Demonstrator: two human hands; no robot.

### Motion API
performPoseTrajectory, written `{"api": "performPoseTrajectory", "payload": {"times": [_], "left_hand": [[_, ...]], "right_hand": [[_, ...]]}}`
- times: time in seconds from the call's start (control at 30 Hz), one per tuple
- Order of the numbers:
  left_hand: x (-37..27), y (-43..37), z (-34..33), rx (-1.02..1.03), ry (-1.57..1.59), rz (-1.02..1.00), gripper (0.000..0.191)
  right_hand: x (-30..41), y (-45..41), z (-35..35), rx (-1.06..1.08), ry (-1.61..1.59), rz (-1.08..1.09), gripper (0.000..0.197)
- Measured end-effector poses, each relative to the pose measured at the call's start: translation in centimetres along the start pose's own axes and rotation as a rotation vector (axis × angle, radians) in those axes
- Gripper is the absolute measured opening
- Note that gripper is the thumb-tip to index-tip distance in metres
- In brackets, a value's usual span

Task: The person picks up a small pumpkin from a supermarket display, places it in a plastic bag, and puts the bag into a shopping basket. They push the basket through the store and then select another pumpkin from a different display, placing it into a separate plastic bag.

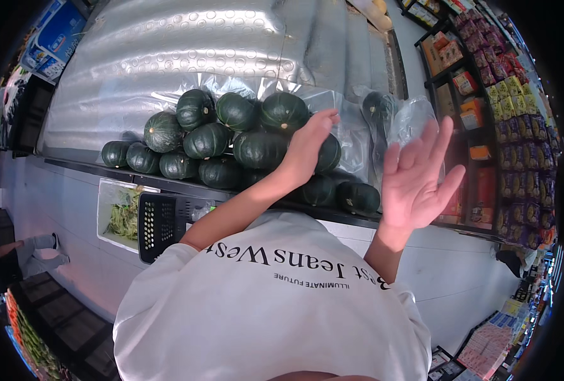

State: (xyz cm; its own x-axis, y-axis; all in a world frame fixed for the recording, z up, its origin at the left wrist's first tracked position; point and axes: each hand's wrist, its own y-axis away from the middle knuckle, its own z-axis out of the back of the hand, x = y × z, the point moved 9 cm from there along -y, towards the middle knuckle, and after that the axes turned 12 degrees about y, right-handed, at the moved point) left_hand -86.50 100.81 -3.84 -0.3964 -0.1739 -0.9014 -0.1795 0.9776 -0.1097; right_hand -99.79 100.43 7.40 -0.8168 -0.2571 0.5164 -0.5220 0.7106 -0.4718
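Observation:
Dark green kabocha squashes point(207, 140) are piled in stacked rows along the front of a silvery display table. My left hand point(307, 147) is over the right part of the pile, seen edge-on with its fingers stretched out and nothing visible in it. Behind it, a squash point(329, 153) is partly hidden; whether the hand touches it is not clear. To the right of the pile my right hand point(415, 183) is raised, palm up and fingers spread, holding nothing and slightly blurred. A crumpled clear plastic bag point(413, 116) lies just beyond its fingers.
Clear plastic sheeting point(320, 95) lies under the squashes on the metallic-looking padded tabletop point(177, 43). Below the table's front edge stand a white foam box point(105, 224) of pale greens and a black crate point(160, 224). Shelves of packaged goods point(524, 162) rise at right. A person point(13, 257) is at far left.

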Motion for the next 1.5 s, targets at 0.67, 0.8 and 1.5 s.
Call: {"api": "performPoseTrajectory", "payload": {"times": [0.67, 0.8, 1.5], "left_hand": [[-0.1, -3.3, -17.3, 0.465, -0.556, -0.365, 0.036], [2.0, -6.5, -19.9, 0.576, -0.668, -0.546, 0.029], [14.2, -9.6, -17.4, 0.657, -1.079, 0.057, 0.055]], "right_hand": [[12.3, 1.1, 18.7, -0.345, 1.939, -0.214, 0.033], [9.5, -0.9, 22.3, -0.086, 1.955, -0.196, 0.038], [5.3, 3.7, 25.8, 0.09, 2.002, -0.622, 0.063]]}}
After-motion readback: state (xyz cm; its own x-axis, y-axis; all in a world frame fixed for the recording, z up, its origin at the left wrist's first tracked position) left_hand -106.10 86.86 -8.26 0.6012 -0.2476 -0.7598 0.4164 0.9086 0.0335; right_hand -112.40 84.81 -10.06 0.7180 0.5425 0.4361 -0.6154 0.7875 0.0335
